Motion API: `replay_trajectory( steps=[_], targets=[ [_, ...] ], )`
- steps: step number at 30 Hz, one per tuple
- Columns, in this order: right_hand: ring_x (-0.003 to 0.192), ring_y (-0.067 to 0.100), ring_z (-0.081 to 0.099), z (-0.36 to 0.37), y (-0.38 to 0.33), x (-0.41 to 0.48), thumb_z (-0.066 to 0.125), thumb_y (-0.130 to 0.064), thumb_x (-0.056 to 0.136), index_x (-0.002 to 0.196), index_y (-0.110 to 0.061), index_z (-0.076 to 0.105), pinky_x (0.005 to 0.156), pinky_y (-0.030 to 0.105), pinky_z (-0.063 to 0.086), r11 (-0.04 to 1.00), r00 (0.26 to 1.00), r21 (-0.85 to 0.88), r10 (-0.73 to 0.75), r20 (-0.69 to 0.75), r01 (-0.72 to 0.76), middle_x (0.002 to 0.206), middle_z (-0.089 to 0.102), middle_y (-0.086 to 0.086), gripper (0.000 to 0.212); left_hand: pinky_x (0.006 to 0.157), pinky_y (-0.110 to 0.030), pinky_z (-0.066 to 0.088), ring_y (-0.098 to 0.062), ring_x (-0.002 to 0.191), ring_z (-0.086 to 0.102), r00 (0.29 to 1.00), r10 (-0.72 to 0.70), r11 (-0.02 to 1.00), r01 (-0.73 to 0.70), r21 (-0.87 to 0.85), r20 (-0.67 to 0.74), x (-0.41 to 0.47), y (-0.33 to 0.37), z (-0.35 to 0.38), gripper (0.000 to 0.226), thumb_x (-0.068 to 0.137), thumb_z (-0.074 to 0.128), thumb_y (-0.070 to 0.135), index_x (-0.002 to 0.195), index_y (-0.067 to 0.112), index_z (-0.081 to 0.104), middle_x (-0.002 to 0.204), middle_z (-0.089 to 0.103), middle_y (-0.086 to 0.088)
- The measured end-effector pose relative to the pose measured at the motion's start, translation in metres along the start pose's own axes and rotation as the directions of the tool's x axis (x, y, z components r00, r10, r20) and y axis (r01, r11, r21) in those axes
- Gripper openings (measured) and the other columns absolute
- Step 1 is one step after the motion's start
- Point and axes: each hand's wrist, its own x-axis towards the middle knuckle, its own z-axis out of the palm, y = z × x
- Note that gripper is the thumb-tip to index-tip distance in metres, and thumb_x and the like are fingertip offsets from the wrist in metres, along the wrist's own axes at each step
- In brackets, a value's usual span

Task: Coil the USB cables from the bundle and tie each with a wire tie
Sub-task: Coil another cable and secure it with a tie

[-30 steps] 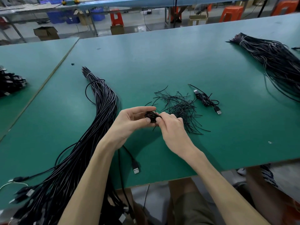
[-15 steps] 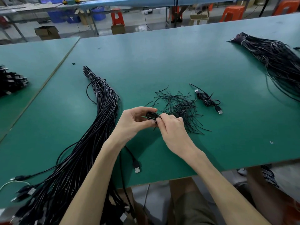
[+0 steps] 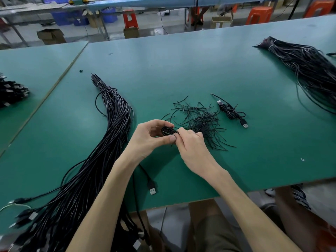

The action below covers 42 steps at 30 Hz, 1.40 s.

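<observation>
My left hand grips a small coil of black USB cable between thumb and fingers, just above the green table. My right hand meets it from the right and pinches a thin black wire tie at the coil's edge. The cable's loose end hangs down under my left wrist to a USB plug lying near the table's front edge. A long bundle of black USB cables runs along the left. A heap of loose wire ties lies just beyond my right hand.
One coiled, tied cable lies right of the tie heap. A second big cable bundle fills the far right. More plugs sit on the adjoining table at left. Orange stools and cardboard boxes stand beyond the table's far edge.
Both hands stay together at the coil. The fingers have shifted slightly around it, and the coil's loop shows more openly between the left thumb and fingers.
</observation>
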Motion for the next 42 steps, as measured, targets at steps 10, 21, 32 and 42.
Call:
replay_trajectory(
  steps=[10,21,32,42],
  targets=[
    [0.083,0.016,0.041,-0.001,-0.001,-0.002,0.032,-0.021,0.111,0.089,-0.021,0.045,0.086,0.036,0.028,0.998,0.999,-0.058,-0.024,0.043,0.027,0.081,0.046,-0.015,0.025,0.089,-0.035,0.060,-0.032,0.090,0.076,0.995,-0.099,0.984,0.096,-0.147,-0.013,-0.002,-0.003,-0.002,0.036,0.071,0.093,0.018,0.102,0.010,0.076,0.100,0.078,-0.014],
    [0.091,0.015,0.043,0.002,-0.005,-0.005,0.031,-0.022,0.111,0.095,-0.023,0.042,0.091,0.035,0.031,0.976,0.991,-0.191,-0.087,0.100,0.105,0.094,0.048,-0.009,0.020,0.080,-0.028,0.059,-0.022,0.084,0.072,0.989,-0.143,0.969,0.132,-0.210,-0.041,-0.004,-0.003,-0.001,0.019,0.078,0.086,0.008,0.095,0.005,0.077,0.093,0.076,-0.013],
    [0.100,0.023,0.053,-0.001,-0.007,-0.007,0.036,-0.036,0.111,0.109,-0.010,0.058,0.092,0.035,0.033,0.961,0.995,-0.260,-0.089,0.050,0.099,0.105,0.063,0.003,0.034,0.076,-0.023,0.058,-0.020,0.083,0.075,0.986,-0.088,0.991,0.073,-0.110,-0.142,-0.005,-0.002,0.006,0.017,0.077,0.089,0.019,0.090,0.012,0.080,0.089,0.078,-0.011],
    [0.084,0.027,0.060,0.005,-0.010,-0.010,0.051,-0.029,0.107,0.100,-0.007,0.062,0.080,0.040,0.044,0.907,0.969,-0.393,-0.214,-0.126,0.149,0.092,0.067,0.006,0.026,0.077,-0.028,0.061,-0.028,0.084,0.077,0.984,-0.086,0.982,0.057,-0.180,-0.159,-0.006,0.001,0.006,0.020,0.077,0.089,0.021,0.089,0.008,0.080,0.091,0.078,-0.016]
  ],
)
